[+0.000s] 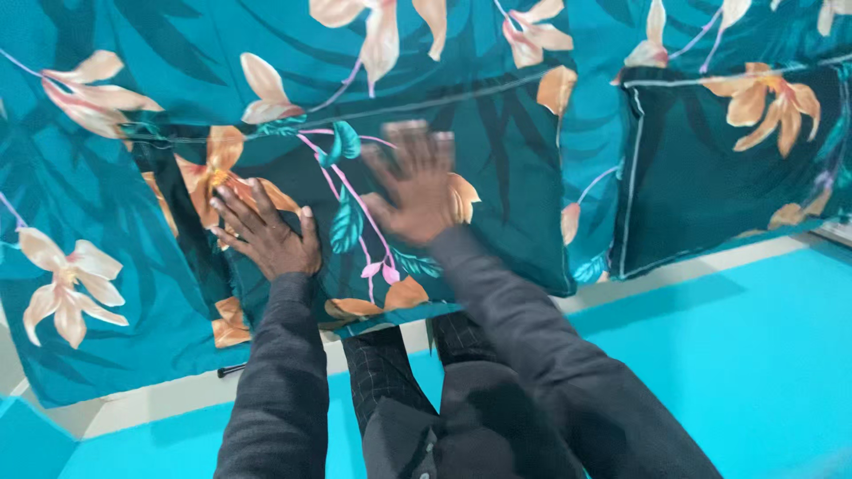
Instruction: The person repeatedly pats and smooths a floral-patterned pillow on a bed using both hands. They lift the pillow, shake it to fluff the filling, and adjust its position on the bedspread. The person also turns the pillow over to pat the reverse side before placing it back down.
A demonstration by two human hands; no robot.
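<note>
I had both hands flat on a dark teal pillow (479, 160) printed with orange and cream flowers and green leaves. My left hand (264, 232) lay on the pillow's left part, palm down, fingers spread a little and pointing to the far left, thumb out toward the right. It gripped nothing; it only pressed on the cloth. My right hand (415, 182) lay near the middle of the pillow, just right of the left one, also palm down with the fingers spread wide and pointing far. It was blurred, so I could not tell the fingertips clearly, but it was open and had hold of nothing.

The pillow sat on a bed covered by a lighter teal sheet (80, 177) of the same floral print, which ran to the left and to the far side. The pillow's near edge came close to the near edge of the bed, just above my knees. A second pillow (710, 186) of the same dark cloth, edged with pale piping, lay to the right, just beside the first, with a strip of the sheet showing between them.

My sleeves (284, 381) were dark grey, and my trousers (382, 372) had a fine check. Under me was a bright turquoise floor (754, 355).
</note>
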